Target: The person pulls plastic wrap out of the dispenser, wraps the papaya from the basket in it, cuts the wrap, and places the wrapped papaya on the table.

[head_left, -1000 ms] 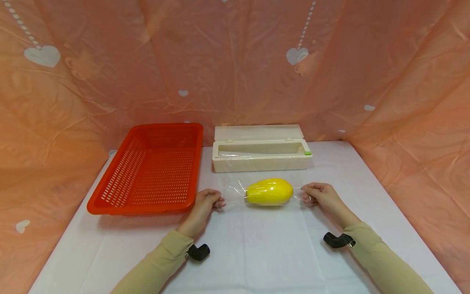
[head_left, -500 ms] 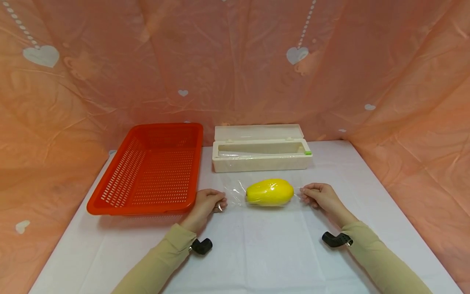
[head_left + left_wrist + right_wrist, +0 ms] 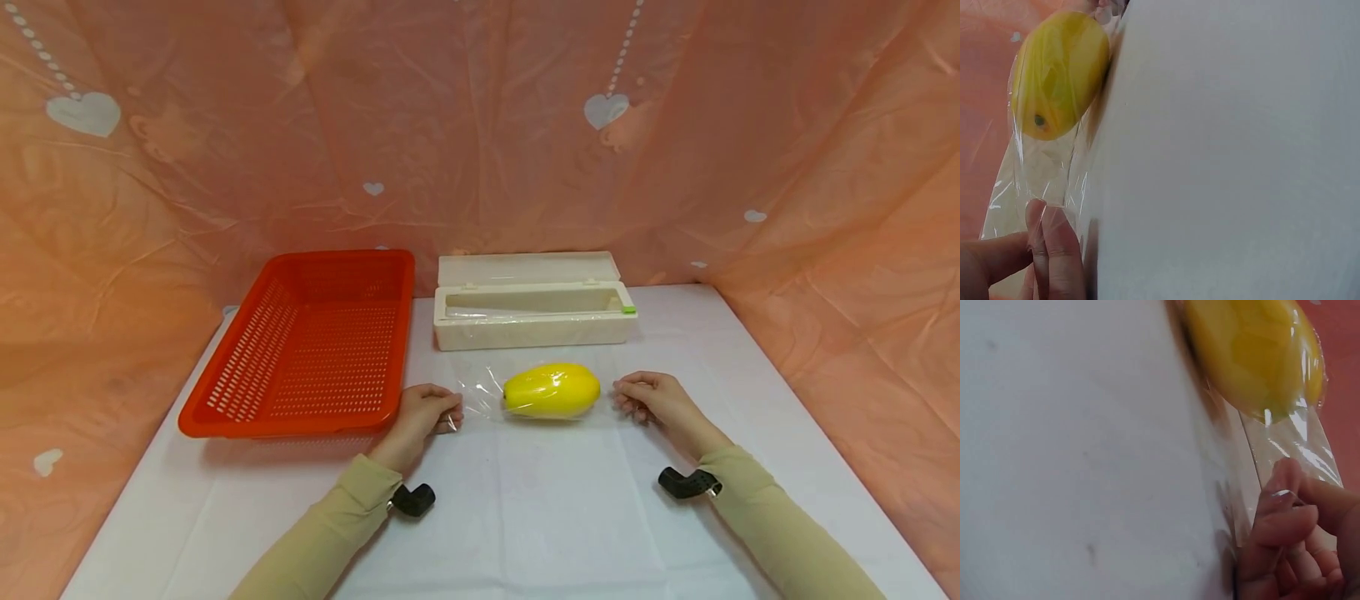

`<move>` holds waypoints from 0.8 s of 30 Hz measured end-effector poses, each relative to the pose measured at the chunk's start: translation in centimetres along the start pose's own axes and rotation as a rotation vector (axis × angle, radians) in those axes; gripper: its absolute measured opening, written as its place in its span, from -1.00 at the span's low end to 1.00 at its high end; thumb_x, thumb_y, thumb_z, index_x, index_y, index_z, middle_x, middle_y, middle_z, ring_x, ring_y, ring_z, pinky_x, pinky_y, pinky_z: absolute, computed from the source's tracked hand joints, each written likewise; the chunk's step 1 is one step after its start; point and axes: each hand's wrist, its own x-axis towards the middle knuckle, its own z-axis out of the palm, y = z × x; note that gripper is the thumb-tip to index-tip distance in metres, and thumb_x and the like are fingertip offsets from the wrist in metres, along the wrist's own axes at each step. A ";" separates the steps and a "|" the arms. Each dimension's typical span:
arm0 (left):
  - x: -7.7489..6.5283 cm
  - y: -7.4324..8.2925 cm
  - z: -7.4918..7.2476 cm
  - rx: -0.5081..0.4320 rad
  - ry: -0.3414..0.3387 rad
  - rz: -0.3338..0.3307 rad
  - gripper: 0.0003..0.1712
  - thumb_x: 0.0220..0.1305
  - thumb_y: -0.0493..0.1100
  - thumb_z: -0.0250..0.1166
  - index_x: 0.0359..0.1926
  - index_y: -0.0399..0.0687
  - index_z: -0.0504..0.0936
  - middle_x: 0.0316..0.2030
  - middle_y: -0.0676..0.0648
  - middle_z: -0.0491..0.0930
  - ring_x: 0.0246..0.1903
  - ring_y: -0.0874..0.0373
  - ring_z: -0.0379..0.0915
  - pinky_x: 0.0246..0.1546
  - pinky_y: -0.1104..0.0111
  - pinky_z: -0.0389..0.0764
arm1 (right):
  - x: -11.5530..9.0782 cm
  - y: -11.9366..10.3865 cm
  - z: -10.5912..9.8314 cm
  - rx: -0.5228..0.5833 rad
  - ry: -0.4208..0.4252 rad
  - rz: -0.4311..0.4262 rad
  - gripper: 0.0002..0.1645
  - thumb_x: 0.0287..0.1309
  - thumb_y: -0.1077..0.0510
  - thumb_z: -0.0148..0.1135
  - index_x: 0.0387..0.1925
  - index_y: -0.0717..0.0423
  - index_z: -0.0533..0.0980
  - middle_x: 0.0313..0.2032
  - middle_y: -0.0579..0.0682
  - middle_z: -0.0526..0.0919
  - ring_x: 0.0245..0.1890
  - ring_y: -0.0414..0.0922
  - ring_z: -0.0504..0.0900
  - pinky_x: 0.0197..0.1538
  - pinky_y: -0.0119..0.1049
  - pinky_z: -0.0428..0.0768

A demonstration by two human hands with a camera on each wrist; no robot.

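A smooth yellow fruit [image 3: 551,392], perhaps a papaya or mango, lies on the table under clear plastic wrap [image 3: 480,397]. Its narrower end, with a dark stem spot, faces left. My left hand [image 3: 420,421] pinches the wrap's left end between thumb and fingers, beside the red basket's corner. On the other side my right hand [image 3: 663,408] pinches the wrap's right end. Both wrist views show the film drawn from the fingers [image 3: 1063,250] over the fruit [image 3: 1254,356]. Neither hand touches the fruit itself.
At the left stands a red perforated basket [image 3: 393,367]. Behind the fruit sits a cream wrap box [image 3: 532,335], its lid raised, a roll inside and a green piece at its right end. White cloth covers the table [image 3: 570,517]; a pink curtain [image 3: 495,167] hangs around it.
My left hand has shifted slightly right, toward the fruit, with the wrap's end in its fingers. My right hand has moved very slightly left. The fruit, basket and box stay put.
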 end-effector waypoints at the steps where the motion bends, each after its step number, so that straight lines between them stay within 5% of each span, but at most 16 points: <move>1: -0.1 0.1 0.0 -0.001 -0.002 -0.004 -0.86 0.22 -0.40 0.25 -0.26 -0.44 0.48 -0.50 -0.15 0.56 -0.60 0.19 0.52 -0.53 0.40 0.64 | 0.0 0.0 -0.1 0.011 -0.011 0.003 -0.52 0.24 0.02 0.25 -0.06 0.38 0.45 -0.43 -0.01 0.64 -0.52 -0.22 0.50 -0.51 -0.44 0.46; 12: -0.2 0.1 0.2 -0.012 -0.002 -0.006 -0.81 0.22 -0.37 0.27 -0.21 -0.46 0.50 -0.48 -0.17 0.57 -0.58 0.18 0.55 -0.49 0.37 0.66 | -0.9 -0.3 -1.0 0.081 0.002 0.007 -0.49 0.36 0.04 0.11 0.08 0.42 0.35 -0.30 -0.02 0.68 -0.34 -0.20 0.64 -0.29 -0.41 0.60; 14: -0.2 0.1 0.3 -0.017 -0.003 -0.006 -0.80 0.23 -0.38 0.27 -0.20 -0.47 0.50 -0.48 -0.16 0.57 -0.58 0.19 0.54 -0.50 0.38 0.66 | -1.4 -0.6 -1.1 0.048 0.091 -0.084 -0.51 0.37 0.08 0.09 0.08 0.44 0.36 -0.27 -0.03 0.68 -0.30 -0.21 0.65 -0.26 -0.42 0.61; 19: -0.3 0.1 0.3 -0.017 0.004 -0.028 -0.81 0.23 -0.37 0.27 -0.20 -0.45 0.50 -0.48 -0.15 0.58 -0.58 0.20 0.54 -0.49 0.38 0.66 | -2.8 -2.0 -0.5 -0.021 0.285 -0.509 -0.66 0.29 0.26 0.16 -0.03 0.47 0.46 -0.21 0.07 0.67 -0.19 -0.18 0.64 -0.13 -0.47 0.59; 21: -0.4 0.1 0.3 -0.013 0.004 -0.026 -0.81 0.23 -0.37 0.27 -0.20 -0.45 0.51 -0.47 -0.17 0.58 -0.58 0.19 0.55 -0.49 0.37 0.66 | -3.2 -2.7 0.0 -0.037 0.208 -0.651 -0.71 0.24 0.32 0.20 -0.06 0.45 0.50 -0.17 0.16 0.66 -0.13 -0.13 0.63 -0.05 -0.44 0.57; 24: -0.5 0.3 0.2 -0.002 0.008 -0.024 -0.81 0.24 -0.35 0.27 -0.20 -0.44 0.52 -0.47 -0.18 0.59 -0.57 0.18 0.55 -0.48 0.36 0.66 | -3.3 -3.6 0.8 -0.067 -0.002 -0.728 -0.72 0.19 0.39 0.22 -0.05 0.39 0.54 -0.10 0.22 0.63 -0.03 -0.10 0.59 0.05 -0.37 0.54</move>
